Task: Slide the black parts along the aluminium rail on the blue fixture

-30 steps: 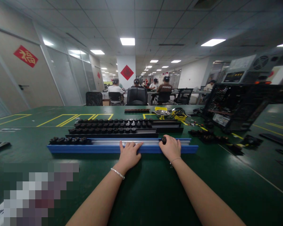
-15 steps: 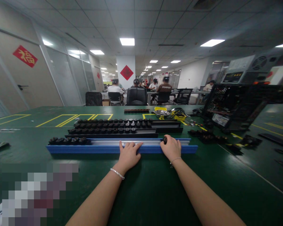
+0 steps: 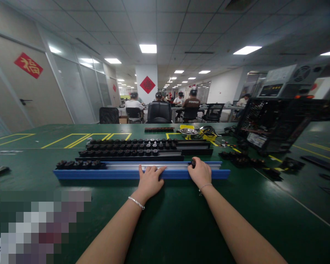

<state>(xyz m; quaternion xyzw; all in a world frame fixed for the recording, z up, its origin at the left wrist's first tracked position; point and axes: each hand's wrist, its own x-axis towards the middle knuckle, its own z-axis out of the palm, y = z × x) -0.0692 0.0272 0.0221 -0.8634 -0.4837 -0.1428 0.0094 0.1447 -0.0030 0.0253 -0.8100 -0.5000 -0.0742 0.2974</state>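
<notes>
While our left hand lies spread over the middle of the blue rail, fingers loose and gripping nothing that we can make out, our right hand is where the action is: its fingers pinch a small dark piece at the silver channel, over towards the rail's right end. We cannot tell whether that piece sits down in the channel or rides just above it, because the hand covers part of it. Away at the left end, a row of black pieces stands in the same rail, with bare channel between them and our left hand. So we'd judge this to be the lining-up step, one hand on the piece and the other steadying. What the next move calls for, as we read it, is a level piece, a firm pinch and a rail that doesn't skid on the green tabletop. Just beyond, we have the black rails, carrying dark pieces of their own.
</notes>
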